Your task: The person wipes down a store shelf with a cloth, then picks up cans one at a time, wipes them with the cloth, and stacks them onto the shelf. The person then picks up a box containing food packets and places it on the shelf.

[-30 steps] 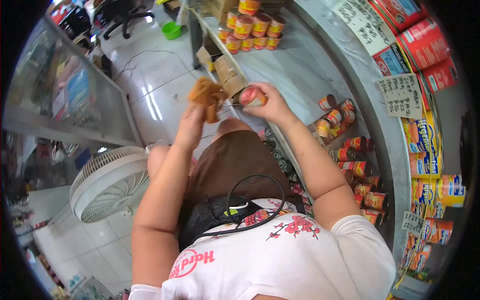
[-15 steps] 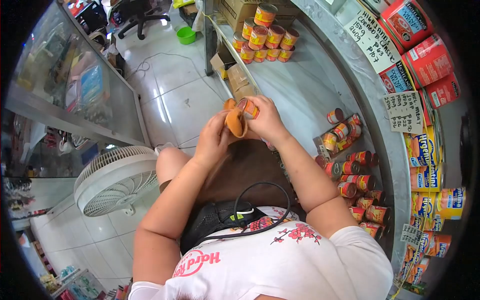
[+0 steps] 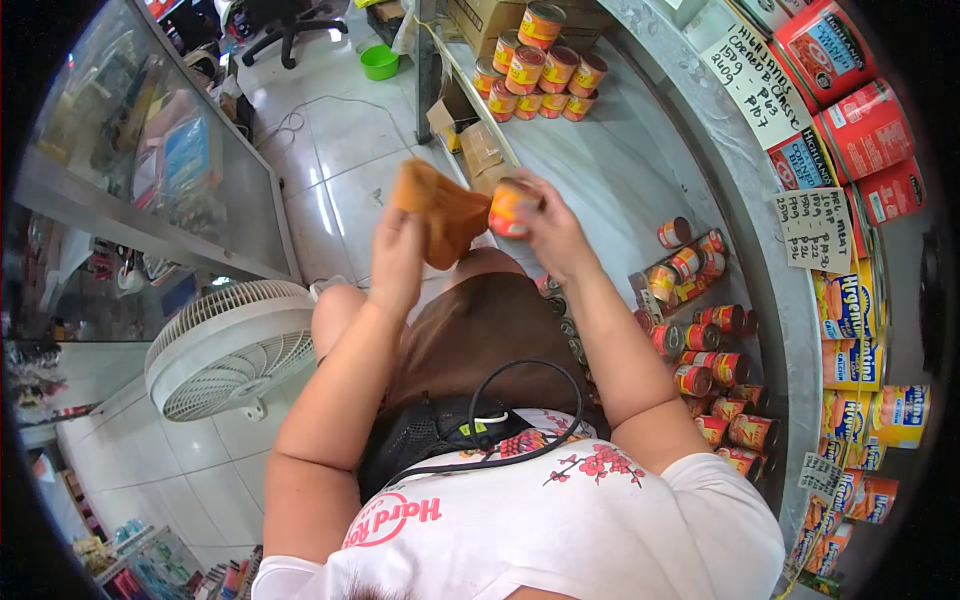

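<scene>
An orange-brown cloth [image 3: 442,212] hangs spread from my left hand [image 3: 398,250], whose fingers are closed on its near edge. Beside it, my right hand [image 3: 556,232] grips a small red and yellow can [image 3: 512,208], slightly blurred by motion. The cloth's right edge reaches close to the can; whether they touch I cannot tell. Both hands are above my lap, in front of the shelf. Further off stands a stack of similar cans [image 3: 540,75] on the shelf [image 3: 610,160].
More cans lie in a tray [image 3: 690,265] and in rows [image 3: 715,370] at right. Large cans with handwritten price cards [image 3: 808,228] line the upper shelf. A white fan [image 3: 230,350] stands at left near a glass cabinet [image 3: 160,180]. A green bowl [image 3: 380,63] sits on the floor.
The cloth was bunched against the can and is now opened out. My left hand has moved left and up with it, and the can is apart to the right in my right hand.
</scene>
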Tool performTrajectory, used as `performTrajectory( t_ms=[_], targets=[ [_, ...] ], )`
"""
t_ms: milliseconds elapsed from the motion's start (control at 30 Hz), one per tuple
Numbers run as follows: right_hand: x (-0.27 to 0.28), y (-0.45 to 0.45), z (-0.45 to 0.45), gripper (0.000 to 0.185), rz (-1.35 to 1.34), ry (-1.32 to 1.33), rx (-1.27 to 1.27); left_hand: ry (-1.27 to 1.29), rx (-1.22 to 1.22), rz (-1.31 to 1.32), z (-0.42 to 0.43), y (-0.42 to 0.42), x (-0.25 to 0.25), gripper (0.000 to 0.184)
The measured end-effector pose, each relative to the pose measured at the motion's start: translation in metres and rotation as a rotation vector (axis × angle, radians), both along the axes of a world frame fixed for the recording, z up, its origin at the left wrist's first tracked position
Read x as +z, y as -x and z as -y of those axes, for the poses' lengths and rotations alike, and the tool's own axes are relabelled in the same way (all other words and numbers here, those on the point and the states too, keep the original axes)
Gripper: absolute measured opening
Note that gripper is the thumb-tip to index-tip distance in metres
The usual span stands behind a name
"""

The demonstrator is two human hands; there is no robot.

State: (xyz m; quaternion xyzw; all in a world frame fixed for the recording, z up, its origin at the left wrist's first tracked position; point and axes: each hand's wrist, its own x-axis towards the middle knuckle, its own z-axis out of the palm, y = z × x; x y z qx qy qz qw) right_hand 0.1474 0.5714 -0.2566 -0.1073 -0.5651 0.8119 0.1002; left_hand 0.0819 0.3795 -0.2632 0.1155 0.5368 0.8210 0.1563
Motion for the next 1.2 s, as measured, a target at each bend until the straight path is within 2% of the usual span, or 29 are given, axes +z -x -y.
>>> performTrajectory(
  t_ms=[33,100,200,333,433,567,700,733,767,833,900,1000,1100,1200],
  targets=[
    [0.001,-0.001,-0.005,0.046,-0.015,0.204,0.048,-0.22,0.031,0.209,-0.003,0.003,0.009,0.033],
    [0.006,-0.003,-0.015,0.052,-0.046,0.612,0.147,-0.361,0.008,0.358,-0.003,0.01,-0.006,0.035],
    [0.002,0.001,-0.012,0.053,-0.046,0.54,0.115,-0.407,-0.15,0.575,-0.008,-0.002,0.001,0.035],
    [-0.002,0.006,0.003,0.052,-0.11,0.453,0.097,-0.482,-0.295,0.73,-0.025,-0.013,0.004,0.036],
    [-0.007,0.008,0.019,0.052,-0.134,-0.12,0.05,-0.546,-0.358,0.746,-0.032,-0.008,-0.004,0.035],
    [-0.015,0.011,0.016,0.06,-0.14,-0.59,0.064,-0.327,-0.256,0.464,-0.025,0.003,-0.014,0.032],
    [-0.016,0.029,-0.009,0.056,-0.101,-0.761,-0.063,-0.372,-0.231,0.427,-0.008,0.009,-0.007,0.034],
    [0.001,0.035,-0.013,0.054,-0.066,-0.787,-0.216,-0.385,-0.164,0.459,-0.003,0.011,-0.01,0.036],
    [-0.016,0.051,-0.039,0.052,-0.073,-0.847,-0.325,-0.393,-0.13,0.47,0.003,0.012,-0.015,0.036],
    [-0.029,0.08,-0.076,0.052,-0.095,-0.85,-0.452,-0.409,-0.066,0.488,0.017,0.014,-0.032,0.037],
    [-0.029,0.1,-0.089,0.053,-0.032,-0.938,-0.51,-0.418,-0.082,0.55,0.035,0.02,-0.071,0.038],
    [-0.067,0.142,-0.119,0.055,0.021,-0.95,-0.398,-0.404,-0.025,0.61,0.051,0.022,-0.12,0.037],
    [-0.084,0.165,-0.123,0.058,0.154,-1.129,-0.44,-0.386,0.01,0.631,0.058,0.021,-0.136,0.036],
    [-0.093,0.177,-0.129,0.058,0.24,-1.088,-0.31,-0.387,0.019,0.651,0.058,0.024,-0.146,0.036]
  ],
)
